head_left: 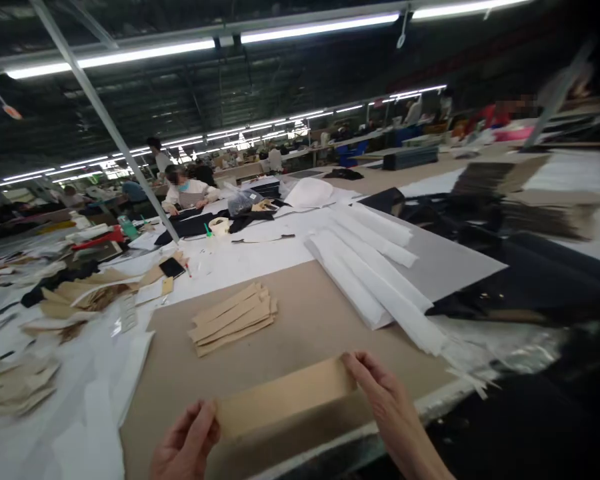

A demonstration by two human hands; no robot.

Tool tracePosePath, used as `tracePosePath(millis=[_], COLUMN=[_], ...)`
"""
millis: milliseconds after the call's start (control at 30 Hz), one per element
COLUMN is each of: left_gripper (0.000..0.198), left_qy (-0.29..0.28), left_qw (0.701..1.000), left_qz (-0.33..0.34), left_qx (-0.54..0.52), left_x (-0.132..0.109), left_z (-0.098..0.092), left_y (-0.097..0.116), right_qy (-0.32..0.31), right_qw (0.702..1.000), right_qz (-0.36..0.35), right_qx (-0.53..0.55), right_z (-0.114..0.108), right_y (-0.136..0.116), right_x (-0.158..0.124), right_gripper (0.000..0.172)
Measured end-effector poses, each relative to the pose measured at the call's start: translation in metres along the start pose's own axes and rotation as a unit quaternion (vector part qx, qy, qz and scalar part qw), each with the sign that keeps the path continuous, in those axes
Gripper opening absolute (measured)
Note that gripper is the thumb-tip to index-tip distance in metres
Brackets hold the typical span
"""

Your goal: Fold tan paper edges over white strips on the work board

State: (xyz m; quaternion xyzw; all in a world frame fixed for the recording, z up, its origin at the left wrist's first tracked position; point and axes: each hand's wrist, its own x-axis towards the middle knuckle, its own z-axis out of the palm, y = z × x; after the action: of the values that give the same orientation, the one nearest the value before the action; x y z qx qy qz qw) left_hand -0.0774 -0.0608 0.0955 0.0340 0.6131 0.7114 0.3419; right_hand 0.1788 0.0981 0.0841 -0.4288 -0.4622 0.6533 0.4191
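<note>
A long tan strip (285,397) is stretched between both hands above the brown board (300,313) near the table's front edge. Its left end is pinched by my left hand (190,437), thumb on top. My right hand (377,390) grips the other end, a little higher in the view. Beyond the strip, a small fanned pile of similar tan strips (235,317) lies on the board. Long white strips (370,273) overlap the board's right side.
A metal pole (105,113) slants up at the left. A black phone (172,267), a tape roll (220,227) and tan pieces (90,293) lie on the white table. Dark fabric (545,280) is at the right. A person (190,193) sits across the table.
</note>
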Motion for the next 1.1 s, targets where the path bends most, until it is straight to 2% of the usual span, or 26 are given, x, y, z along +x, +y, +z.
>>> tracePosePath(millis=[100,167,233,300,367,400,433,467,533,600,667,767,800,933,1100], left_gripper=[0.054,0.053,0.054,0.053,0.053,0.053,0.052,0.052,0.049,0.044,0.041,0.039,0.039,0.042,0.057], left_qy=[0.0,0.006,-0.001,-0.021,-0.038,-0.043,-0.043,-0.044,-0.059,-0.092,-0.123,-0.133,-0.133,-0.121,-0.054], left_qw=[1.0,0.997,0.99,0.981,0.975,0.974,0.974,0.974,0.973,0.971,0.969,0.971,0.972,0.972,0.986], left_qz=[0.014,0.041,0.062,0.073,0.071,0.069,0.066,0.066,0.072,0.085,0.101,0.11,0.11,0.111,0.098], left_qx=[0.024,0.072,0.126,0.177,0.207,0.213,0.213,0.212,0.21,0.201,0.188,0.163,0.158,0.168,0.125], left_x=[0.0,-0.001,0.001,0.005,0.008,0.009,0.008,0.007,0.0,-0.009,-0.018,-0.029,-0.032,-0.039,-0.045], left_z=[-0.002,-0.002,-0.003,-0.004,-0.006,-0.006,-0.006,-0.006,-0.005,-0.005,-0.005,-0.006,-0.006,-0.007,-0.009], left_y=[-0.006,-0.011,-0.016,-0.021,-0.025,-0.026,-0.026,-0.025,-0.021,-0.015,-0.009,-0.003,-0.002,-0.002,-0.004], right_qy=[-0.002,-0.006,-0.001,0.039,0.086,0.094,0.08,0.045,-0.096,-0.233,-0.304,-0.316,-0.314,-0.31,-0.308], right_qw=[0.99,0.958,0.894,0.803,0.726,0.709,0.709,0.721,0.766,0.81,0.838,0.871,0.879,0.901,0.935], right_qz=[-0.04,-0.079,-0.138,-0.214,-0.284,-0.315,-0.345,-0.375,-0.405,-0.363,-0.31,-0.248,-0.232,-0.179,-0.066], right_qx=[-0.134,-0.275,-0.427,-0.555,-0.62,-0.624,-0.61,-0.581,-0.49,-0.397,-0.332,-0.284,-0.274,-0.246,-0.162], right_z=[-0.012,-0.021,-0.027,-0.027,-0.017,-0.007,0.005,0.02,0.053,0.085,0.108,0.123,0.123,0.118,0.115], right_y=[0.01,0.022,0.036,0.047,0.05,0.048,0.044,0.038,0.023,0.009,0.002,0.0,0.001,-0.002,-0.007], right_x=[0.003,0.01,0.018,0.024,0.026,0.024,0.02,0.015,0.0,-0.017,-0.029,-0.037,-0.037,-0.04,-0.047], right_gripper=[0.045,0.042,0.037,0.034,0.036,0.037,0.037,0.035,0.032,0.035,0.029,0.008,0.006,0.015,0.036])
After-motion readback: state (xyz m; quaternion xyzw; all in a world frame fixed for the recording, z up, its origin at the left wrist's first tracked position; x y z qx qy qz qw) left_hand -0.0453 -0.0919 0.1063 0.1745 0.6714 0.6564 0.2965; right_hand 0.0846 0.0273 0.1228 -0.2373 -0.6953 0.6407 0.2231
